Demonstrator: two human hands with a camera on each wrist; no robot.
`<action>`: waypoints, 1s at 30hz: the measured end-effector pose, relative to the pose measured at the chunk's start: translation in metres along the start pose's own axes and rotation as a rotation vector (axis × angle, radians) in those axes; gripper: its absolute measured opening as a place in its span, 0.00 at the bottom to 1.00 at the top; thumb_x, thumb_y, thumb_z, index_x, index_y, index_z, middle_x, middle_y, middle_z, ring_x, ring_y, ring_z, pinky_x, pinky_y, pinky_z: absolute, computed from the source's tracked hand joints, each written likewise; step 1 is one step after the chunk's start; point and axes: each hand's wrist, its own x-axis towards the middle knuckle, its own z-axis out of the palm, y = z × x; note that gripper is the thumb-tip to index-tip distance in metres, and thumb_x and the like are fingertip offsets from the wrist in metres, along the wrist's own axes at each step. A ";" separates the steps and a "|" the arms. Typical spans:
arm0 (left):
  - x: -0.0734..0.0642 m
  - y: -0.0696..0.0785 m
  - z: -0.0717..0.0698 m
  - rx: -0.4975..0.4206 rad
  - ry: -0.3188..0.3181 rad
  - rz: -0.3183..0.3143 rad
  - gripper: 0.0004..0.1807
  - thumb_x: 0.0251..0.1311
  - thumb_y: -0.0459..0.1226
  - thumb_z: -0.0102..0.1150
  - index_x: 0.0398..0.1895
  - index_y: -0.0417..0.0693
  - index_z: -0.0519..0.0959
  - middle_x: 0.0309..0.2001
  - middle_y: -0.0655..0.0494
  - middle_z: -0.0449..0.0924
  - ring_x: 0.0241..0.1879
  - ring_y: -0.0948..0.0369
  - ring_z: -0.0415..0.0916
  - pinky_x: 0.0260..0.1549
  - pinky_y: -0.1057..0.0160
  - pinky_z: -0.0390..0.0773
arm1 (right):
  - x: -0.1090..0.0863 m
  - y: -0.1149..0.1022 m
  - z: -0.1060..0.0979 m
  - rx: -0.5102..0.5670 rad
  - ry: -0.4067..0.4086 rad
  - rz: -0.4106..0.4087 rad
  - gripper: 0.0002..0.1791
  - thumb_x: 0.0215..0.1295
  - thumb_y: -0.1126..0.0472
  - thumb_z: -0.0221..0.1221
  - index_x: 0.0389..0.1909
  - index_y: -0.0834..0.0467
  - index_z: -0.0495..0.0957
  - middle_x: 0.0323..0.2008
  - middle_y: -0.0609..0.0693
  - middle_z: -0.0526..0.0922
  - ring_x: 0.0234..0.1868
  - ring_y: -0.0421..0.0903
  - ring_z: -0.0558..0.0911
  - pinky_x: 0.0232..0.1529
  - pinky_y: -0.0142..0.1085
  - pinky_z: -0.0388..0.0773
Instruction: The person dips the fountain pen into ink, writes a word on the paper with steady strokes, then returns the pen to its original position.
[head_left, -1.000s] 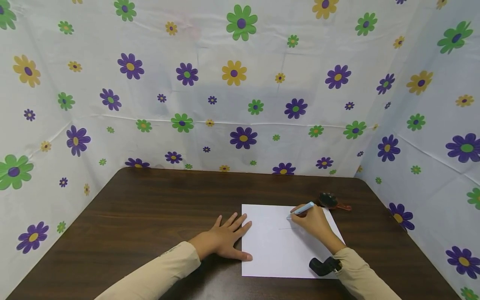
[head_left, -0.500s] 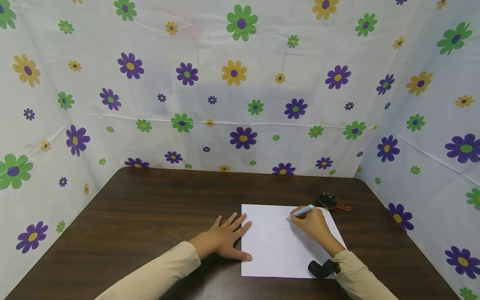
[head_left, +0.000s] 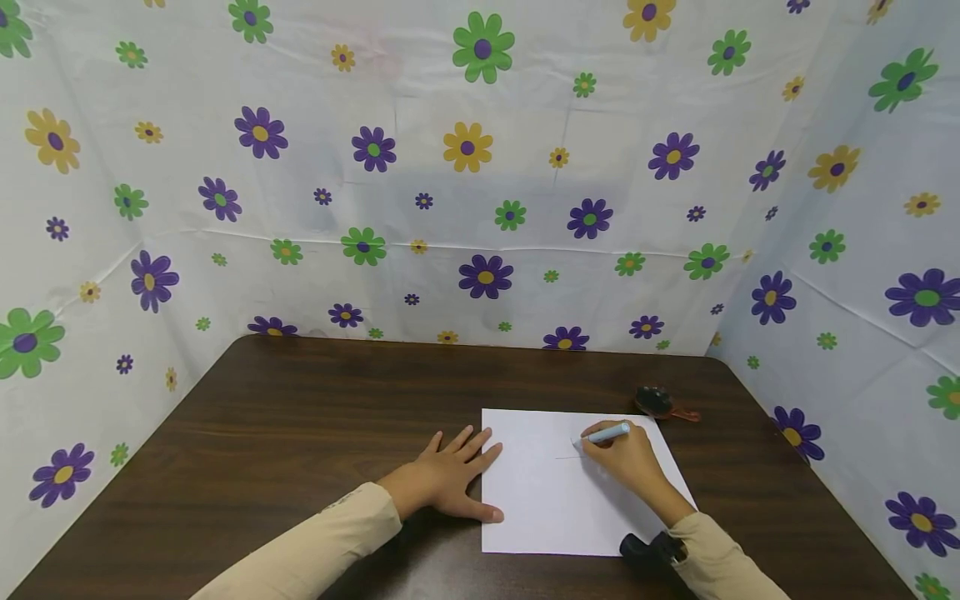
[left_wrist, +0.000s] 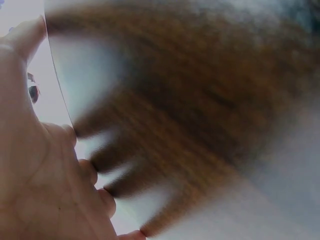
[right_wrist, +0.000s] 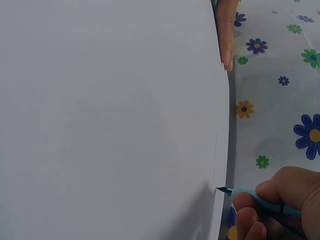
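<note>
A white sheet of paper [head_left: 532,512] lies on the dark wooden table, with a short thin line [head_left: 567,458] drawn on it. My right hand [head_left: 633,460] pinches a light blue pen [head_left: 609,432] between thumb and fingers over the sheet's upper right part. In the right wrist view, the dark tip of the pen [right_wrist: 240,192] is right at one end of the thin line [right_wrist: 216,157]. My left hand [head_left: 452,482] lies with spread fingers at the sheet's left edge, fingertips and thumb on the paper. The left wrist view shows its palm [left_wrist: 50,175] close up.
Beyond the sheet's upper right corner lies a dark, rounded, glossy object [head_left: 654,402] with a reddish-brown handle-like part. A black device [head_left: 647,547] on my right wrist hangs over the paper's near right corner. Flower-patterned cloth [head_left: 420,192] encloses the table's back and sides.
My right hand has shifted slightly toward me, and the pen's tip is closer to the drawn line. The pen leans flatter. My left hand stays in place.
</note>
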 end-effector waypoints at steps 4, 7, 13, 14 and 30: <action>-0.002 0.001 -0.001 -0.001 0.001 -0.002 0.54 0.49 0.74 0.48 0.77 0.66 0.46 0.78 0.61 0.36 0.76 0.54 0.35 0.68 0.37 0.39 | -0.003 -0.001 0.000 -0.013 -0.010 0.009 0.02 0.52 0.65 0.66 0.28 0.56 0.86 0.23 0.45 0.84 0.21 0.38 0.73 0.20 0.29 0.69; -0.002 0.001 -0.001 -0.002 0.002 -0.003 0.54 0.49 0.74 0.48 0.77 0.65 0.46 0.78 0.61 0.36 0.76 0.54 0.35 0.68 0.37 0.39 | -0.006 -0.002 -0.002 -0.014 -0.019 0.012 0.02 0.53 0.65 0.66 0.28 0.56 0.86 0.23 0.44 0.84 0.21 0.38 0.73 0.20 0.29 0.69; -0.002 0.002 -0.002 -0.002 0.007 -0.005 0.54 0.49 0.74 0.49 0.76 0.65 0.47 0.78 0.60 0.38 0.76 0.54 0.36 0.68 0.37 0.40 | -0.013 -0.007 -0.003 -0.005 -0.017 0.021 0.02 0.53 0.66 0.65 0.27 0.57 0.86 0.21 0.44 0.82 0.20 0.38 0.72 0.20 0.29 0.68; -0.002 0.002 -0.002 0.000 0.008 -0.006 0.54 0.49 0.74 0.49 0.76 0.65 0.47 0.78 0.60 0.38 0.76 0.54 0.36 0.68 0.37 0.40 | -0.014 -0.007 -0.003 -0.003 -0.017 0.023 0.02 0.53 0.66 0.65 0.27 0.57 0.86 0.20 0.44 0.82 0.20 0.38 0.72 0.20 0.29 0.68; -0.001 0.002 -0.003 0.003 0.004 -0.007 0.54 0.49 0.74 0.49 0.76 0.65 0.47 0.78 0.60 0.38 0.76 0.54 0.35 0.68 0.37 0.40 | -0.029 -0.014 -0.006 0.011 -0.050 0.023 0.02 0.55 0.65 0.65 0.28 0.58 0.85 0.19 0.41 0.81 0.20 0.36 0.71 0.21 0.29 0.69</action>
